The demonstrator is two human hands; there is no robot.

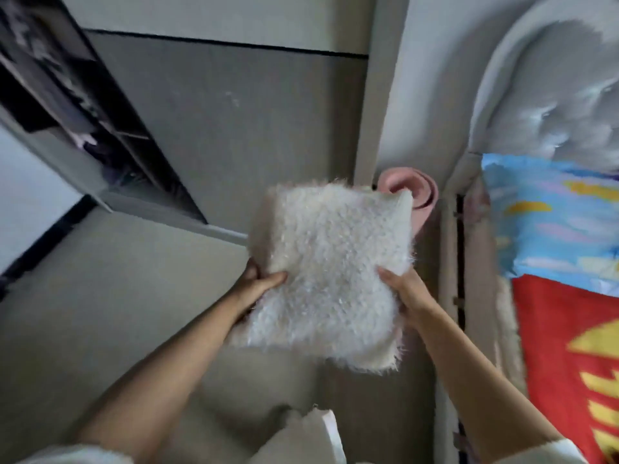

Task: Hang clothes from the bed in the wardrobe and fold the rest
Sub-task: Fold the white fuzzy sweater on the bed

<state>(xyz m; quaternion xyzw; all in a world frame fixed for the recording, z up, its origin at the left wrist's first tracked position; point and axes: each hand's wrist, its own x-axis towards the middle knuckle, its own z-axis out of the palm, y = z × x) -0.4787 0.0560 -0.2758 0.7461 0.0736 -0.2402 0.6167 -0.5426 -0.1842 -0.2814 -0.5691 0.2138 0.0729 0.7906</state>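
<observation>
A folded white fluffy garment (330, 272) hangs in the air over the floor, between the wardrobe and the bed. My left hand (258, 284) grips its lower left edge, thumb on top and fingers underneath. My right hand (403, 289) grips its lower right edge the same way. The wardrobe (83, 115) stands open at the upper left, with dark clothes on its shelves. The bed (569, 329) runs along the right edge, covered by a red and yellow blanket.
A pink rolled mat (423, 192) stands in the corner behind the garment. A blue patterned pillow (549, 222) lies at the head of the bed below a grey padded headboard (552, 95). A grey closed wardrobe door (234, 128) faces me.
</observation>
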